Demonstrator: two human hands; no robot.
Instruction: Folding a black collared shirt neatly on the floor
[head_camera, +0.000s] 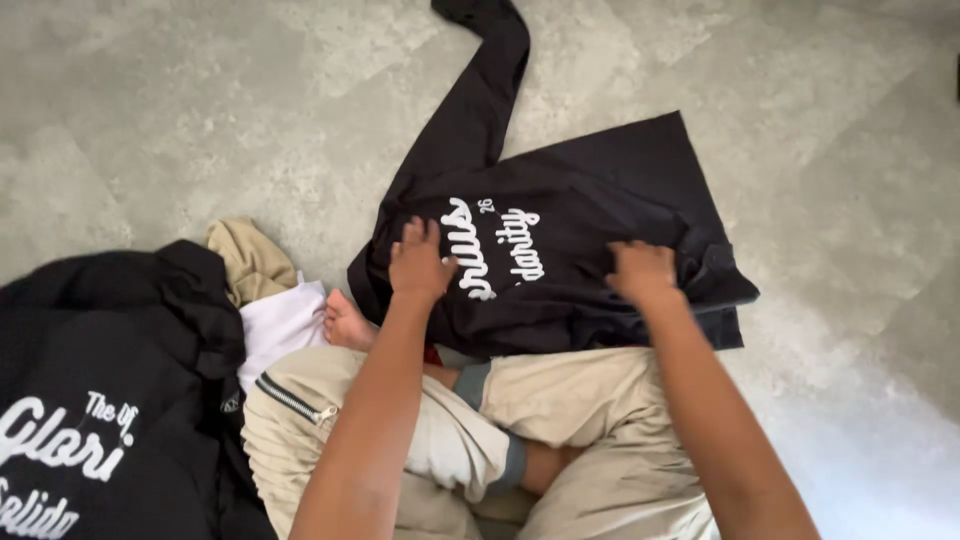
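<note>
**Black long-sleeved shirt part-folded on the floor, both hands on it**

The black shirt (560, 230) with white lettering lies on the grey floor (200, 120), just in front of the seated person's crossed legs in beige shorts (590, 400). One sleeve (485, 90) runs straight out toward the top of the view, not yet brought in. The right-hand side of the garment appears already turned over onto itself, with a bunched edge by the right hand.

The left hand (418, 262) rests palm down on the shirt beside the lettering, fingers spread and flat on the cloth. The right hand (642, 272) lies on the folded side; its fingers curl down into the fabric, but whether they pinch it cannot be told.

To the left sits a heap of other garments: a black one with white print (100, 400), a white one (280, 325) and a tan one (248, 258).

Judgement: folding looks under way, roughly at its first stage; the extended sleeve and the body remain unfolded
</note>
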